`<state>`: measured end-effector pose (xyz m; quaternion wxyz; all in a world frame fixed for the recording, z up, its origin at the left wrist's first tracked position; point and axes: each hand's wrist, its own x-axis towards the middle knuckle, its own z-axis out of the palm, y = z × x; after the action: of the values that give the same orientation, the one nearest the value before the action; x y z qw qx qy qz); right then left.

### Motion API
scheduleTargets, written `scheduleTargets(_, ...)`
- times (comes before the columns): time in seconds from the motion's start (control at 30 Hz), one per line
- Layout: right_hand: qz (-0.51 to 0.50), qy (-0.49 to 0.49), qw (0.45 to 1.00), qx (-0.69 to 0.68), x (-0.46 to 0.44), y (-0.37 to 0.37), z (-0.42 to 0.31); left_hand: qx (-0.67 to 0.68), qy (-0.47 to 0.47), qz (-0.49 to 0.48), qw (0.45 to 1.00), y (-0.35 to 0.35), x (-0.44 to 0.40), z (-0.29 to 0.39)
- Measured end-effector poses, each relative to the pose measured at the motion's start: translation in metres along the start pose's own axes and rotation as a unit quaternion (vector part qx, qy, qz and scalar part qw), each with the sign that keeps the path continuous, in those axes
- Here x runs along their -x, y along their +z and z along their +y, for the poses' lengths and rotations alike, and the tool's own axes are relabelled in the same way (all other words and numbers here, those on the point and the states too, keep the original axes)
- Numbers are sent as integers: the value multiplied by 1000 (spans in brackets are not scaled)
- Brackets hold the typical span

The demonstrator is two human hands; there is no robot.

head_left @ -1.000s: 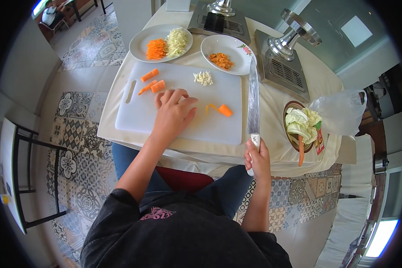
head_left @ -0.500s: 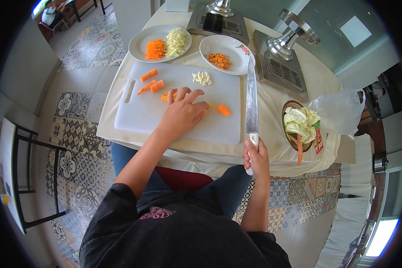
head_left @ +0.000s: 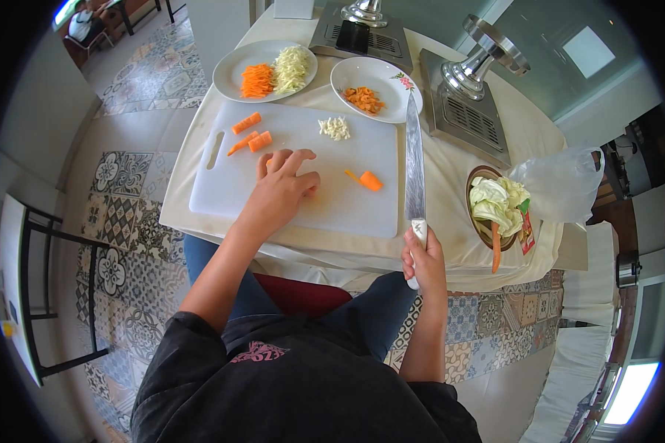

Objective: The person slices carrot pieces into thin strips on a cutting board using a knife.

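Observation:
My left hand is over the white cutting board, its fingers bent and closed over small carrot pieces; only traces of orange show around the fingertips. My right hand grips the white handle of a large kitchen knife, whose blade points away beyond the board's right edge. Carrot chunks lie at the upper left of the board. Another carrot chunk with a thin strip beside it rests on the right. Chopped garlic-like white bits form a small pile near the far edge.
Behind the board are a plate of shredded carrot and cabbage and a floral bowl holding carrot peelings. Metal stands occupy the back. To the right, a brown bowl holds cabbage and a carrot, beside a plastic bag.
My left hand has slid left and slightly toward me across the board, and the orange bits by its fingertips are now mostly covered. The knife and my right hand stay nearly still.

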<state>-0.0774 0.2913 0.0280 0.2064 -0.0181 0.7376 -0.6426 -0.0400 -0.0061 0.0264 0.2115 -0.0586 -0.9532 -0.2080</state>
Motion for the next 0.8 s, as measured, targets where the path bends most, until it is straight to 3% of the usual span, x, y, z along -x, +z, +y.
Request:
scheduleTargets(0.17, -42, -19, 993, 109, 7, 3, -6, 20, 12, -6, 1000, -11, 17, -10)
scheduleTargets(0.27, -89, -11, 974, 209, 18, 8, -17, 16, -1, 61, 998, -10, 25, -11)
scheduleTargets(0.4, -145, -28, 942, 301, 36, 17, -24, 14, -87, 139, 986, -6, 41, -20)
scheduleTargets(0.67, -165, -86, 893, 409, 68, 39, -48, 8, -53, 104, 993, 2, 57, 5)
scheduleTargets(0.8, -161, -42, 888, 429, 74, 44, -52, -8, -64, 122, 990, 8, 56, 9)
